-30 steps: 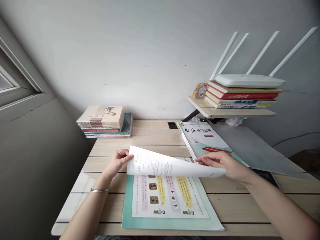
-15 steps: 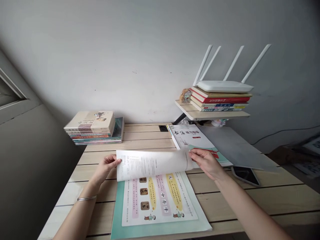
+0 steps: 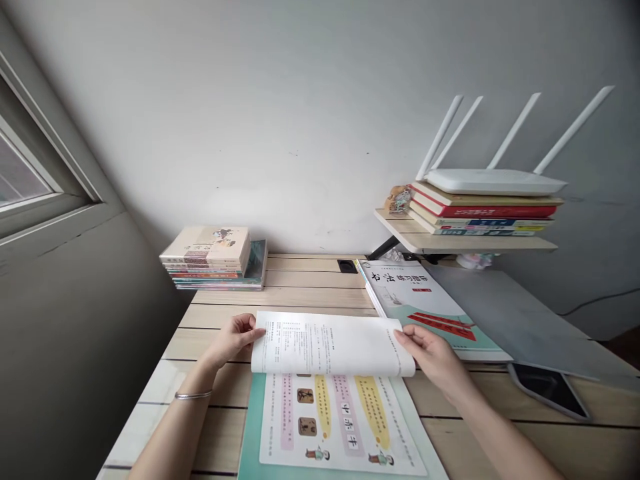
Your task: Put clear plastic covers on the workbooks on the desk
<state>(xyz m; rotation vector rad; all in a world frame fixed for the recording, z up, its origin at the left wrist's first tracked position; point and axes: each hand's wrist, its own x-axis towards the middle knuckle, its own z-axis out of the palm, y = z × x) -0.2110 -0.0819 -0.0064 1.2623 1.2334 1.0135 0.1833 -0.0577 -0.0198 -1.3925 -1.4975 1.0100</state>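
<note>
An open workbook [image 3: 340, 427] with glossy teal borders lies flat on the pale slatted wooden desk [image 3: 310, 283], near its front edge. Its upper part is covered by a thin white printed page [image 3: 330, 343], lifted and curled over in a soft arc. The left hand [image 3: 233, 339], with a slim metal bangle [image 3: 193, 395] on its wrist, pinches the page's left corner between thumb and fingers. The right hand [image 3: 433, 357] closes its fingertips on the page's right edge. Below the page the visible sheet shows pink and yellow rounded panels with small brown picture squares.

Just beyond the right hand lies a closed calligraphy exercise book [image 3: 425, 303], white and mint with a red band. Farther right are a flat grey laptop [image 3: 505, 310] and a dark tablet [image 3: 550, 390]. A low pile of paperbacks [image 3: 213, 257] sits at the back left. A wooden shelf [image 3: 465, 241] carries stacked books [image 3: 480, 210] topped by a white router [image 3: 493, 180] with four slanted antennas
</note>
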